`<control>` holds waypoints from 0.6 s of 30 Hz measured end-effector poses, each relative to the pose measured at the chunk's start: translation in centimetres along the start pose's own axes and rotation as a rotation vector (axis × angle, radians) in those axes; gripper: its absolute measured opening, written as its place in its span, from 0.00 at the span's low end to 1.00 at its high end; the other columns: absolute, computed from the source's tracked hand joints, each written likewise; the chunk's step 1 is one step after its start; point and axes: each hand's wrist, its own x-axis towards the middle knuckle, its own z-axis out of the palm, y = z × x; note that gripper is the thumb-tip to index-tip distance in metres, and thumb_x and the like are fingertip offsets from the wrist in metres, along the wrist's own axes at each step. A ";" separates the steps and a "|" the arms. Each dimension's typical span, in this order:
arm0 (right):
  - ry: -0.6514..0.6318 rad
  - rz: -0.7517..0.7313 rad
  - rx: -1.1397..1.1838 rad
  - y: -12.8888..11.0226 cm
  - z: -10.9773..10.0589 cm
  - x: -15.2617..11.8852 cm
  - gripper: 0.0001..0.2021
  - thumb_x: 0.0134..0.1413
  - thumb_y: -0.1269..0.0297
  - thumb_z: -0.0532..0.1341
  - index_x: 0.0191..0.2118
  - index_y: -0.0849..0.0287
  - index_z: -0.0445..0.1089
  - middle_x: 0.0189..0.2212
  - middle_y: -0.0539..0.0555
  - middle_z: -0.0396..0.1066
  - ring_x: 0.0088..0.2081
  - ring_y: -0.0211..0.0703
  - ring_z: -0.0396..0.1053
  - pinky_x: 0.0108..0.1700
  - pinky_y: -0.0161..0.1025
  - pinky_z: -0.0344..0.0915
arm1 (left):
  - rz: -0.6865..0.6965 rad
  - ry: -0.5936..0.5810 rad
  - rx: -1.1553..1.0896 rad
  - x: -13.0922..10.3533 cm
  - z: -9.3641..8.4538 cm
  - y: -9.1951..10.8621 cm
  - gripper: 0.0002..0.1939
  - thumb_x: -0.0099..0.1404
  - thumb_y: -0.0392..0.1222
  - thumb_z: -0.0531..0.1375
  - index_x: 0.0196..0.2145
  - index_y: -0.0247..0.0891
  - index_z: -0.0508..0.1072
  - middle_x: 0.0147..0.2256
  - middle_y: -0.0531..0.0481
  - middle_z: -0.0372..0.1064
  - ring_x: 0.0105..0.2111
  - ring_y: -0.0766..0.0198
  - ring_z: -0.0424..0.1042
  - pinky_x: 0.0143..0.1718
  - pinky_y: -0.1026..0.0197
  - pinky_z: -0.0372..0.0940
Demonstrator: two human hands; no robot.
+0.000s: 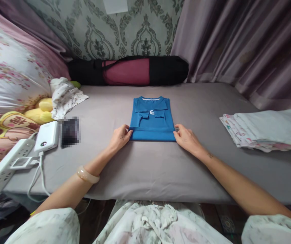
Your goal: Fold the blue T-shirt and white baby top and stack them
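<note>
A blue shirt (152, 120) lies folded into a narrow rectangle on the grey sheet, its neckline facing away and a small white mark on its front. Its near end is turned up in a flat band. My left hand (121, 137) pinches the left end of that band between thumb and fingers. On the other side, my right hand (186, 137) pinches the band's right end in the same way. Both hands rest low against the sheet.
Folded light cloths (272, 127) are stacked at the right. Leftward are a white power bank (46, 135), a power strip (5, 173), cables, a blurred dark object (70, 132), a crumpled cloth (65, 98) and yellow plush. A black and pink bag (126, 72) lies along the back.
</note>
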 end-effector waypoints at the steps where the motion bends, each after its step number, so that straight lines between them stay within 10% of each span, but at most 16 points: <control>1: -0.018 0.008 -0.026 -0.1 -0.1 -0.1 0.19 0.62 0.63 0.51 0.56 0.60 0.64 0.34 0.58 0.77 0.38 0.51 0.74 0.38 0.42 0.65 | 0.003 0.009 0.028 -0.1 0.1 -0.2 0.13 0.64 0.46 0.54 0.41 0.37 0.70 0.24 0.52 0.68 0.26 0.63 0.68 0.31 0.61 0.62; 6: 0.080 -0.156 -0.157 -1.3 -0.6 -0.7 0.22 0.66 0.63 0.44 0.59 0.63 0.64 0.48 0.66 0.72 0.49 0.57 0.70 0.49 0.51 0.65 | 0.330 0.146 0.179 -0.9 -0.1 0.1 0.19 0.71 0.46 0.48 0.53 0.34 0.66 0.45 0.38 0.72 0.47 0.55 0.71 0.49 0.51 0.64; 12: -0.076 -0.715 -0.209 -2.6 0.6 0.0 0.27 0.67 0.56 0.45 0.69 0.56 0.48 0.69 0.54 0.45 0.69 0.52 0.37 0.67 0.59 0.37 | 0.685 -0.116 0.364 -1.2 0.3 2.8 0.30 0.73 0.53 0.41 0.67 0.35 0.51 0.68 0.40 0.46 0.69 0.52 0.37 0.67 0.44 0.39; 18: -0.074 -0.615 -0.224 -3.7 1.1 3.6 0.30 0.68 0.55 0.41 0.70 0.61 0.41 0.70 0.57 0.37 0.70 0.50 0.32 0.68 0.59 0.32 | 0.664 -0.110 0.413 1.5 1.2 4.0 0.34 0.73 0.55 0.38 0.68 0.31 0.45 0.68 0.38 0.39 0.69 0.53 0.32 0.67 0.44 0.34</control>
